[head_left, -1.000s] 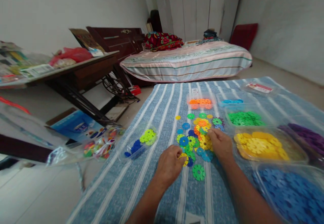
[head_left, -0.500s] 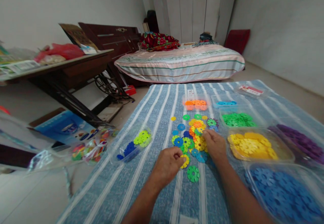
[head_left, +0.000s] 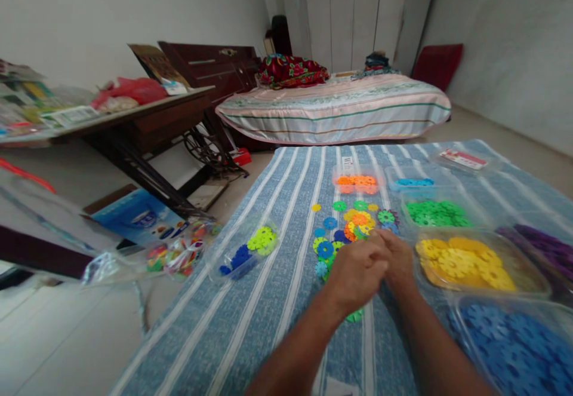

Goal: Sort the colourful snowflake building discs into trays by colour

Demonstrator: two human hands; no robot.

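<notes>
My left hand (head_left: pixel 358 269) and my right hand (head_left: pixel 397 260) meet above a loose pile of notched plastic discs. The fingers of both are closed, and whatever they pinch is hidden. Beyond them lie yellow and orange discs (head_left: pixel 359 221), with a green disc (head_left: pixel 385 216) to the right. Left of the hands are a blue disc (head_left: pixel 324 249) and a light blue disc (head_left: pixel 321 269). One more green disc (head_left: pixel 355 315) shows partly below my left wrist. My hands cover the middle of the pile.
Clear tubs of sorted discs stand on the right: orange (head_left: pixel 358 184), green (head_left: pixel 436 212), yellow (head_left: pixel 465 263), purple (head_left: pixel 544 246) and blue (head_left: pixel 514 342). A tub with dark blue and lime discs (head_left: pixel 262 241) sits left on the striped cloth (head_left: pixel 250 318). A bed (head_left: pixel 340 112) is behind.
My left hand has moved right and up from beside a yellow disc to meet my right hand, and now covers part of the pile. The view has turned slightly left.
</notes>
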